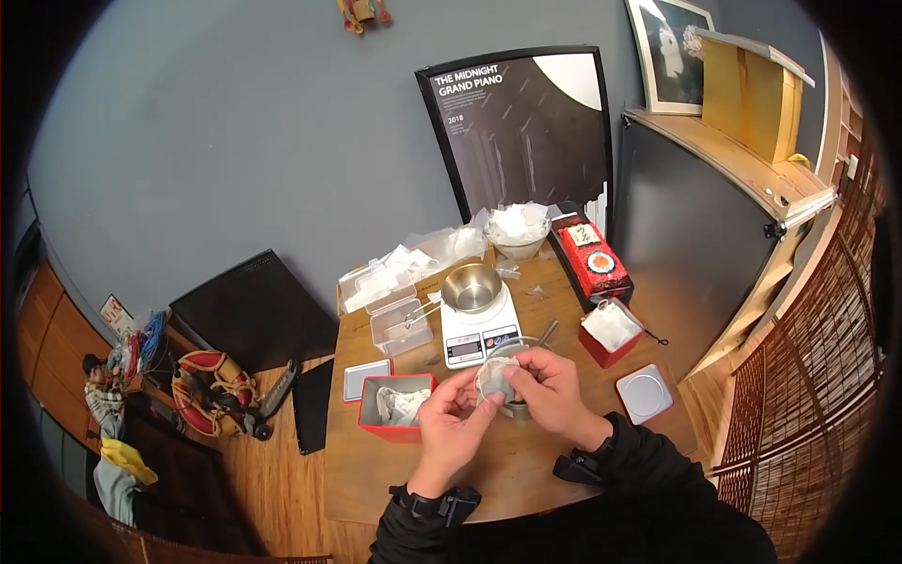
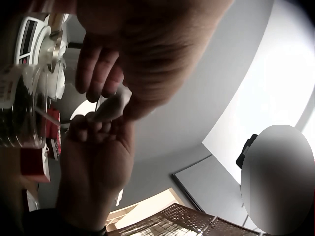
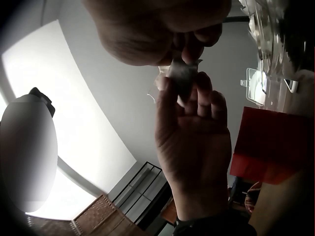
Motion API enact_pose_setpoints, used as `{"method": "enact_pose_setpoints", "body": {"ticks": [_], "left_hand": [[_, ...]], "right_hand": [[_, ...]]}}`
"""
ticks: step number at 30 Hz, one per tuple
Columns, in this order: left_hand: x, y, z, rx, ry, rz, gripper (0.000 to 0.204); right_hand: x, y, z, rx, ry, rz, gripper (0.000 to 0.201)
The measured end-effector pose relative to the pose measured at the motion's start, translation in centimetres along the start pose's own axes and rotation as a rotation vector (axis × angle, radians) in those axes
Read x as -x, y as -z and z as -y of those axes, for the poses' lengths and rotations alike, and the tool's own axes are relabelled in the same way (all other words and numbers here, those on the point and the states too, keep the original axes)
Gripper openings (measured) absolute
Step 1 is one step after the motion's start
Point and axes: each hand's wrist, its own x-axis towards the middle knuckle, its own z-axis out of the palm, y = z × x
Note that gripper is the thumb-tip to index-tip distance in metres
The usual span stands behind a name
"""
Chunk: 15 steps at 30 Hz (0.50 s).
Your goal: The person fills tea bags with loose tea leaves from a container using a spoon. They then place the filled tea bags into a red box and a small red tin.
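Both hands meet over the front of the table at a small whitish drawstring pouch (image 1: 492,378). My left hand (image 1: 449,423) pinches its near side between thumb and fingers. At its top edge, my right hand (image 1: 552,390) pinches it too. The pouch (image 3: 182,76) looks thin and bulges at the bottom in the right wrist view, with a loose string at its side. Just behind the hands stands a glass jar (image 2: 24,110) with dark contents, mostly hidden by them in the head view. A red tin (image 1: 390,433) holding more whitish pouches (image 1: 402,406) sits left of my left hand.
A kitchen scale (image 1: 463,351) bears a metal bowl (image 1: 473,288). Beyond are clear plastic boxes (image 1: 400,325), a white-filled bowl (image 1: 519,246) and a red package (image 1: 594,263). To the right stand another red tin (image 1: 603,354) and a lid (image 1: 645,394); another lid (image 1: 366,380) lies left.
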Motion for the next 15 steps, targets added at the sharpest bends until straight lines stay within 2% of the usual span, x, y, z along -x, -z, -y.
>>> {"method": "enact_pose_setpoints", "body": {"ticks": [3, 6, 15], "left_hand": [[-0.2, -0.7, 1.2, 0.084, 0.096, -0.110, 0.035], [-0.2, -1.2, 1.8, 0.137, 0.129, -0.143, 0.032], [0.5, -0.8, 3.4, 0.128, 0.139, -0.031, 0.030]], "right_hand": [[-0.1, 1.0, -0.8, -0.025, 0.008, -0.062, 0.010], [0.0, 2.0, -1.3, -0.052, -0.033, -0.075, 0.010], [0.2, 2.7, -1.9, -0.103, -0.058, -0.050, 0.012]]}}
